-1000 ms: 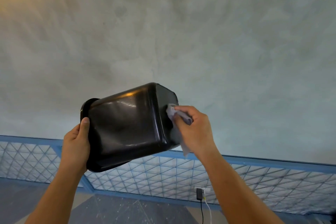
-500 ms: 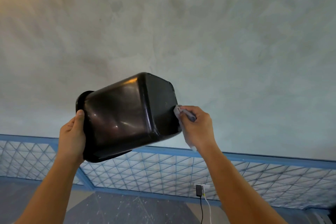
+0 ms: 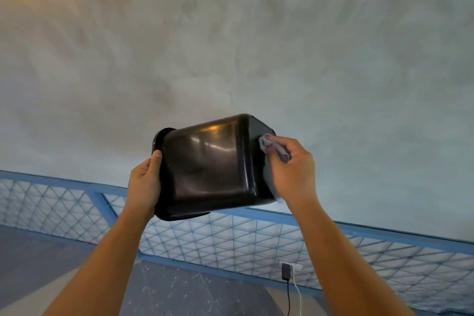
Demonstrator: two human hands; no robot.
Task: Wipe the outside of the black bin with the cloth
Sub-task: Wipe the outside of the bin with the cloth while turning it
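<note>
The glossy black bin is held up in the air on its side, with its rim to the left and its base to the right. My left hand grips the rim, thumb on the outer wall. My right hand presses a crumpled grey cloth against the bin's base, near its upper edge. Part of the cloth hangs down behind my palm. The bin's inside is hidden.
A grey plastered wall fills the background. Below it runs a blue-framed panel with a diamond lattice. A black plug and cables sit at a wall socket low in the view. The dark floor lies beneath.
The bin has shifted to the right and tilted less steeply. My right hand has slid the cloth up the bin's base toward its top edge.
</note>
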